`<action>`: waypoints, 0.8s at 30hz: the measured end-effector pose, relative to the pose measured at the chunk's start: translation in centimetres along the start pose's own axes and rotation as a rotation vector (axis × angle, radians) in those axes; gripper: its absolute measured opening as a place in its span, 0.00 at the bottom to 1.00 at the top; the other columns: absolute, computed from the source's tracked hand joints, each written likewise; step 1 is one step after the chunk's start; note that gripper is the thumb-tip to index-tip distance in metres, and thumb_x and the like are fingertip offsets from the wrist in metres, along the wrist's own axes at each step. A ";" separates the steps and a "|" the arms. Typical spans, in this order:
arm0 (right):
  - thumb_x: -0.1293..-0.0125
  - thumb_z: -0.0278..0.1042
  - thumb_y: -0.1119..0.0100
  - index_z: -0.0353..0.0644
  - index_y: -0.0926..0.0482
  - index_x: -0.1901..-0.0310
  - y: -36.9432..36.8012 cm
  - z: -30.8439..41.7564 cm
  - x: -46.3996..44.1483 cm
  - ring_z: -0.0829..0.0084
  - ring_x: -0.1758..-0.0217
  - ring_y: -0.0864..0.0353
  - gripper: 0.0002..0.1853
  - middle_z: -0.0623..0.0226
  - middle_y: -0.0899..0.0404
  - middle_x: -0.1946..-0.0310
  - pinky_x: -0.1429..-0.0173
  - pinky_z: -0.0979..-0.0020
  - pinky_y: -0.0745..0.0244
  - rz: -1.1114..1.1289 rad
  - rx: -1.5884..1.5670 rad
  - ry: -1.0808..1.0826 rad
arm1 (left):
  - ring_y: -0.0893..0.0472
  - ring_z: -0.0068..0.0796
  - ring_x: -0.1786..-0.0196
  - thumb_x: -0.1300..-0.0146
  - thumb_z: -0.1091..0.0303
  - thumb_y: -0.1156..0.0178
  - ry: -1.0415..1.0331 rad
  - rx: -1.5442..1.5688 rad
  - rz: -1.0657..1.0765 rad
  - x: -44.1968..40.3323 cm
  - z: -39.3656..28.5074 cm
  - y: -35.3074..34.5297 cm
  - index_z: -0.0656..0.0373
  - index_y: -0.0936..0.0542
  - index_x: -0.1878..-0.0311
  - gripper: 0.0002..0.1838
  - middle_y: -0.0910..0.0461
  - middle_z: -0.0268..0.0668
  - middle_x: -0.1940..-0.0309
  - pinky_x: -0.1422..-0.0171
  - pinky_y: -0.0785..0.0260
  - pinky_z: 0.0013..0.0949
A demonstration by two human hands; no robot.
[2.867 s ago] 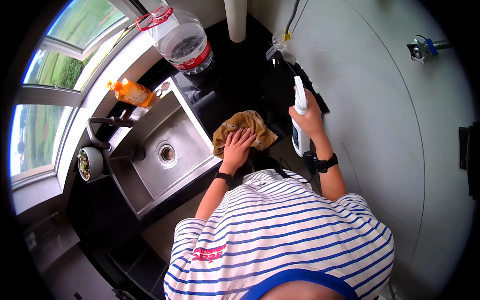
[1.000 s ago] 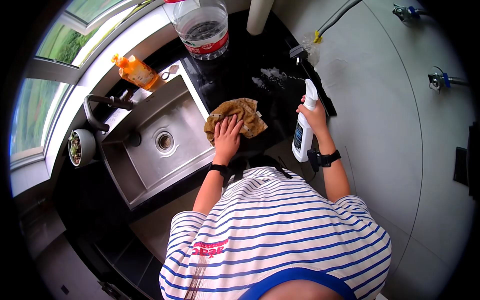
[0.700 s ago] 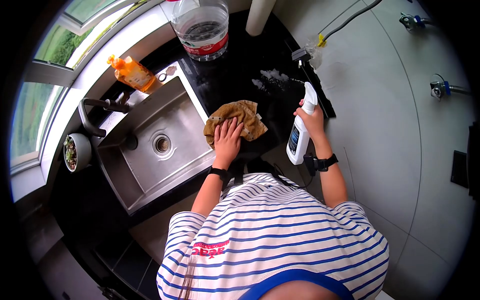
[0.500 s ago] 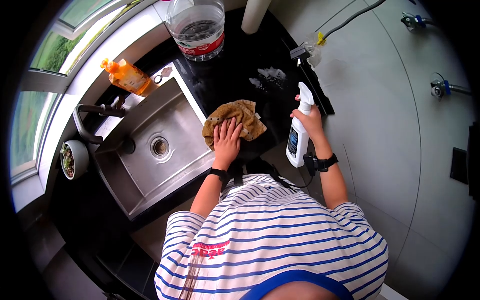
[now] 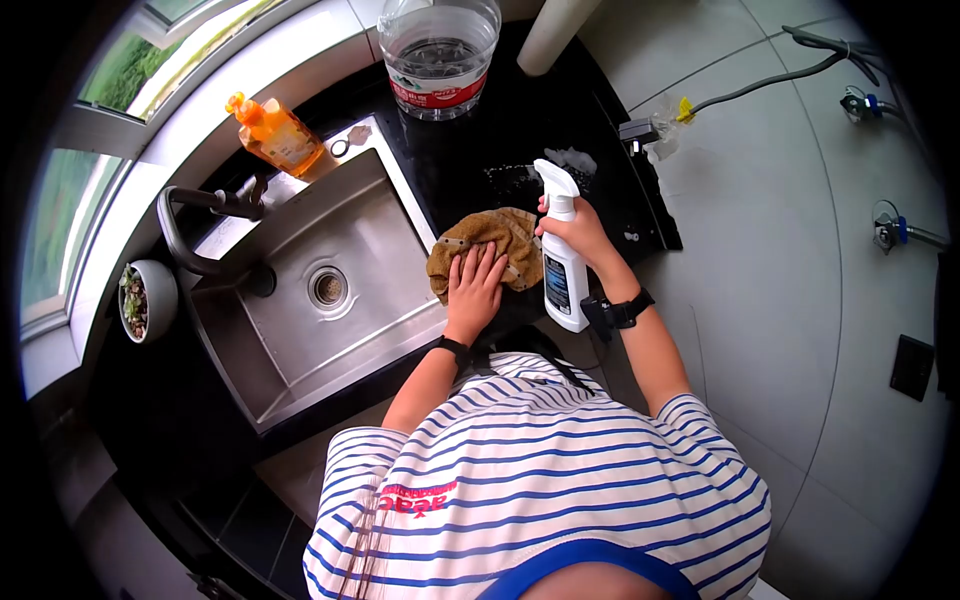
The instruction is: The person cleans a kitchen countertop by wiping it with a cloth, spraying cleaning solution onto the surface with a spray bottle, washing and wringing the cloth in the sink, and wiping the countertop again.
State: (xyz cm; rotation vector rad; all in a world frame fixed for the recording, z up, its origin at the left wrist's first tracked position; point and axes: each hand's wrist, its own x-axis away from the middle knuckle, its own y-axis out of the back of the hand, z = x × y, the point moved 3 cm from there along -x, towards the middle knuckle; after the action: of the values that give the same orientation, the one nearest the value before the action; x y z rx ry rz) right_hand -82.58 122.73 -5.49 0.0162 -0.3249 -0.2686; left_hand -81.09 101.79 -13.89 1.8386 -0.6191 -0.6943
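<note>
My left hand lies flat on a bunched brown cloth, its fingers slightly spread. The cloth rests on the black countertop, against the right edge of the steel sink. Beside it, my right hand grips a white spray bottle around the neck, just under the trigger head. The bottle stands nearly upright in view, its nozzle towards the back of the counter. White foam and fine droplets lie on the counter beyond the nozzle.
A large clear water jug stands at the back near a pale pipe. An orange pump bottle, a dark faucet and a potted succulent line the window side. A plug adapter sits near the counter's right edge.
My right hand has brought the spray bottle left, nearer the cloth. More droplets and foam spots show on the counter. The view has shifted slightly; my left hand stays on the cloth.
</note>
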 end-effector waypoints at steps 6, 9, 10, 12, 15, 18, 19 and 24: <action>0.48 0.23 0.38 0.34 0.26 0.55 1.1 0.7 -1.9 0.72 0.68 0.17 0.16 0.66 0.23 0.64 0.62 0.71 0.23 -0.113 -0.095 0.019 | 0.40 0.35 0.28 0.41 0.62 0.43 0.010 0.020 0.007 0.1 0.1 0.2 0.44 0.31 0.35 0.28 0.37 0.30 0.30 0.23 0.58 0.47; 0.48 0.22 0.39 0.35 0.27 0.55 2.8 1.2 -2.9 0.73 0.69 0.18 0.17 0.66 0.24 0.64 0.62 0.71 0.23 -0.150 -0.043 0.035 | 0.40 0.36 0.28 0.42 0.62 0.43 0.021 0.048 0.009 0.2 0.2 0.0 0.43 0.31 0.34 0.29 0.37 0.30 0.30 0.23 0.59 0.48; 0.48 0.22 0.39 0.35 0.27 0.54 3.1 1.8 -2.9 0.73 0.68 0.18 0.18 0.65 0.24 0.62 0.62 0.71 0.23 -0.132 -0.019 0.034 | 0.40 0.36 0.28 0.42 0.62 0.43 0.018 0.055 0.008 0.2 0.3 0.0 0.43 0.31 0.34 0.29 0.37 0.30 0.30 0.23 0.59 0.48; 0.48 0.22 0.39 0.34 0.28 0.54 3.5 2.7 -3.0 0.73 0.68 0.18 0.18 0.65 0.24 0.61 0.62 0.71 0.24 -0.083 0.040 0.029 | 0.40 0.36 0.28 0.41 0.62 0.43 0.017 0.064 0.005 0.2 0.3 -0.1 0.43 0.31 0.34 0.29 0.37 0.30 0.30 0.23 0.59 0.48; 0.48 0.22 0.39 0.35 0.28 0.54 4.7 2.6 -3.9 0.73 0.69 0.18 0.17 0.65 0.24 0.63 0.62 0.71 0.24 -0.109 0.065 0.010 | 0.41 0.36 0.28 0.41 0.62 0.43 0.026 0.065 0.009 0.0 0.2 -0.1 0.44 0.31 0.34 0.29 0.37 0.31 0.30 0.23 0.59 0.48; 0.47 0.22 0.39 0.35 0.27 0.56 5.3 2.3 -4.1 0.74 0.69 0.18 0.16 0.67 0.24 0.65 0.62 0.71 0.24 -0.123 0.063 -0.022 | 0.41 0.36 0.27 0.41 0.61 0.43 0.033 0.077 0.025 0.2 0.1 0.0 0.44 0.31 0.34 0.29 0.37 0.31 0.30 0.23 0.59 0.48; 0.47 0.22 0.39 0.35 0.27 0.56 5.2 2.4 -4.1 0.74 0.69 0.18 0.15 0.67 0.24 0.67 0.62 0.71 0.24 -0.107 0.060 -0.033 | 0.41 0.36 0.27 0.41 0.61 0.43 0.033 0.079 0.021 0.2 0.1 0.0 0.44 0.31 0.34 0.29 0.37 0.31 0.30 0.23 0.59 0.48; 0.48 0.21 0.39 0.38 0.30 0.41 3.1 4.9 -2.3 0.75 0.66 0.18 0.29 0.65 0.21 0.53 0.58 0.73 0.24 -0.003 0.028 0.085 | 0.41 0.36 0.27 0.41 0.61 0.43 0.036 0.081 0.009 0.2 0.0 0.1 0.44 0.30 0.35 0.28 0.38 0.31 0.30 0.23 0.59 0.48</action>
State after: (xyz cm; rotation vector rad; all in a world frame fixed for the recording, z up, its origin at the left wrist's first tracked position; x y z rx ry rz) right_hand -85.42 126.49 -1.37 0.0553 -0.2438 -0.2658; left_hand -80.96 101.59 -13.80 1.9178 -0.6391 -0.6367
